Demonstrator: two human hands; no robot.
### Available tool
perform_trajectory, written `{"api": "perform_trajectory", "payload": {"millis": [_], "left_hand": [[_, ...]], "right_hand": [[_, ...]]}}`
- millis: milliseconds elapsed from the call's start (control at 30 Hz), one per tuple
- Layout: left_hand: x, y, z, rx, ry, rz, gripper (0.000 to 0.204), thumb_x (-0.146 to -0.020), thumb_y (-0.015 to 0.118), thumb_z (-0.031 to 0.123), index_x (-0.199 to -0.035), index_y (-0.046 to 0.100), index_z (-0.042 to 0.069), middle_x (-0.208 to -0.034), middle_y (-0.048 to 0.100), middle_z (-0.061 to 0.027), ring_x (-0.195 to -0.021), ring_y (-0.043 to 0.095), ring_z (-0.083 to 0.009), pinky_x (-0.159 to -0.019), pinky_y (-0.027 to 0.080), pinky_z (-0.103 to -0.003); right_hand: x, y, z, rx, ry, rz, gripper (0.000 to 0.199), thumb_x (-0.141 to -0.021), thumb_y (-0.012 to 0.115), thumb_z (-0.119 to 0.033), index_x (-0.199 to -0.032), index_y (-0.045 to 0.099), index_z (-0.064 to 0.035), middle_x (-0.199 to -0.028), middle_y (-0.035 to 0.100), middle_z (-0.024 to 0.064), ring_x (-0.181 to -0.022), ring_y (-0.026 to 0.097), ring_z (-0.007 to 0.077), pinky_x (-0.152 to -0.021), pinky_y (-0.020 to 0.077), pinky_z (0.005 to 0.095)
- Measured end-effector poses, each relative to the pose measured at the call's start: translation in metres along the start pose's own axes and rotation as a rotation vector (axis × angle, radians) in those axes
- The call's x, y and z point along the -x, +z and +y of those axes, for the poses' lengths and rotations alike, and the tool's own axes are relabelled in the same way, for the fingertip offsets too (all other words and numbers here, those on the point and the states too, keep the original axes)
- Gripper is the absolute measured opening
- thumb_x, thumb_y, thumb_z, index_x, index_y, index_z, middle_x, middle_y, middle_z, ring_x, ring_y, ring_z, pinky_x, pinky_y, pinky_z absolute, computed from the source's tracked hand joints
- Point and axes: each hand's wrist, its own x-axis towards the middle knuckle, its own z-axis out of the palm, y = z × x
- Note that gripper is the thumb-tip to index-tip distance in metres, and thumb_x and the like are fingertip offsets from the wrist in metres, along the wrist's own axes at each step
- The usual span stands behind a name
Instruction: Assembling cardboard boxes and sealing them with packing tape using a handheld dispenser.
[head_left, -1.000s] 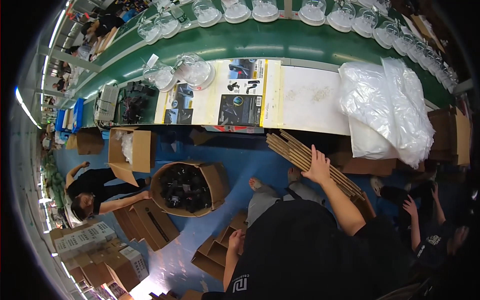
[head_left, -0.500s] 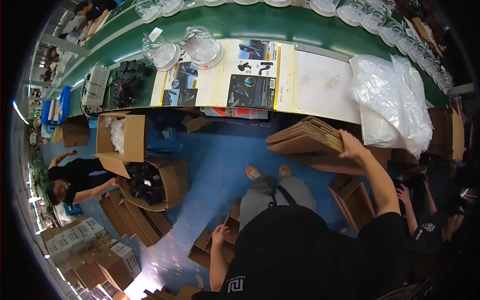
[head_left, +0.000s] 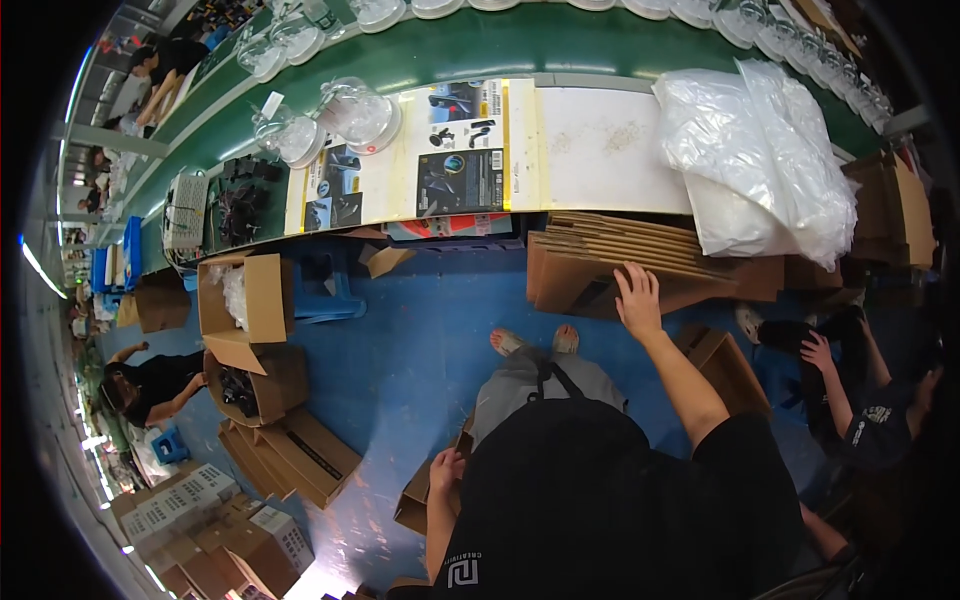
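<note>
My right hand (head_left: pixel 637 293) is spread open against the front of a stack of flattened cardboard cartons (head_left: pixel 568 268), which leans upright under the workbench's front edge. Its fingers point up along the outermost sheet and do not wrap round it. Low beside my body, my left hand (head_left: pixel 446 470) has its fingers loosely curled, with no object visible in them. Just below and beside that hand is an open brown carton (head_left: pixel 415 500), partly hidden by my arm and body.
Plastic bags (head_left: pixel 740 170) overhang the workbench (head_left: pixel 610 140); clear domes (head_left: pixel 360 115) stand on it. An open carton (head_left: pixel 725 370) is at right, near a seated person (head_left: pixel 880 410). At left, another person (head_left: pixel 165 385) touches a carton of black parts (head_left: pixel 275 385). A blue stool (head_left: pixel 330 290) stands nearby.
My right hand has let go of the stack's right edge and moved left onto its front face. The stack now stands more upright against the bench. The view has shifted slightly.
</note>
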Motion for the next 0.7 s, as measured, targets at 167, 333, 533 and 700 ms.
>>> {"api": "perform_trajectory", "payload": {"millis": [167, 333, 533, 700], "left_hand": [[0.01, 0.003, 0.005, -0.017, -0.01, -0.035, 0.034, -0.099, 0.061, 0.028, -0.123, 0.059, 0.003, -0.106, 0.068, -0.0097, -0.085, 0.068, -0.0201, -0.067, 0.055, -0.031], [0.031, 0.003, -0.02, -0.067, 0.081, -0.007, 0.032, -0.099, 0.06, 0.025, -0.123, 0.059, 0.004, -0.102, 0.069, -0.008, -0.083, 0.068, -0.0186, -0.065, 0.054, -0.03], [0.036, 0.031, -0.013, -0.073, 0.04, 0.012, 0.031, -0.097, 0.062, 0.024, -0.123, 0.063, 0.007, -0.099, 0.069, -0.0052, -0.08, 0.064, -0.0157, -0.068, 0.052, -0.029], [0.03, 0.012, 0.002, -0.072, 0.13, 0.067, 0.032, -0.098, 0.06, 0.026, -0.122, 0.063, 0.005, -0.1, 0.069, -0.0057, -0.086, 0.064, -0.0157, -0.074, 0.052, -0.031]], "right_hand": [[-0.006, -0.009, 0.006, -0.03, -0.049, 0.055, 0.066, -0.077, 0.075, -0.013, -0.138, 0.048, -0.009, -0.135, 0.047, 0.0134, -0.131, 0.041, 0.032, -0.108, 0.0331, 0.049], [-0.029, -0.012, 0.001, -0.206, -0.084, -0.165, 0.053, -0.078, 0.077, -0.022, -0.124, 0.053, -0.0098, -0.12, 0.054, 0.0131, -0.114, 0.052, 0.0313, -0.095, 0.0441, 0.0427], [-0.01, 0.009, 0.008, -0.3, -0.061, -0.346, 0.028, -0.079, 0.076, -0.029, -0.103, 0.072, -0.0149, -0.094, 0.072, 0.0093, -0.091, 0.068, 0.0314, -0.078, 0.0539, 0.0429], [-0.025, -0.024, 0.005, -0.294, 0.072, -0.392, 0.025, -0.08, 0.077, -0.029, -0.097, 0.075, -0.0113, -0.087, 0.072, 0.0146, -0.086, 0.067, 0.0368, -0.074, 0.0528, 0.0466]]}}
